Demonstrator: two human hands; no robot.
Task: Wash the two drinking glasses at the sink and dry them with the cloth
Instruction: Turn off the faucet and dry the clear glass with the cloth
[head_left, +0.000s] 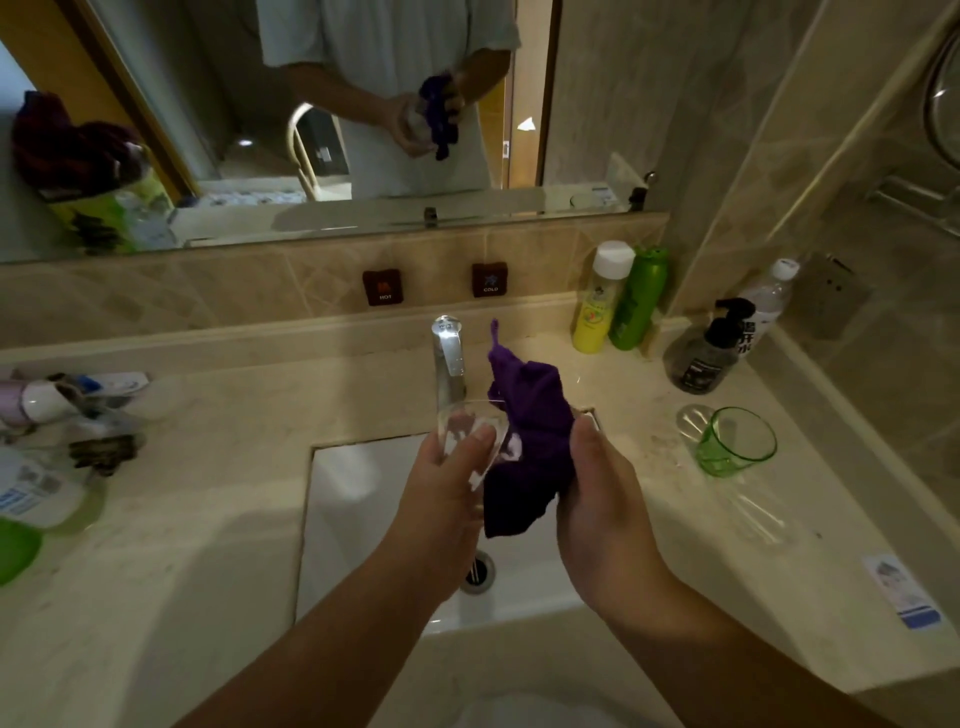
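- Drying was judged underway above the sink (363, 499); the tap (448, 358) was seen without running water.
- The purple cloth (530, 447) was gripped by the right hand (597, 493), fingers closed.
- The clear glass (470, 431) was clasped by the left hand (441, 488).
- The green glass (735, 441) was left upright on the counter, well apart; its washing could not be told.

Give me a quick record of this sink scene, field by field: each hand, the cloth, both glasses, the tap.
left hand: holds the clear glass over the sink
right hand: grips the purple cloth
purple cloth: bunched against the clear glass
green glass: on the counter, right of the sink, untouched
tap: no water visibly running
stage: drying the clear glass
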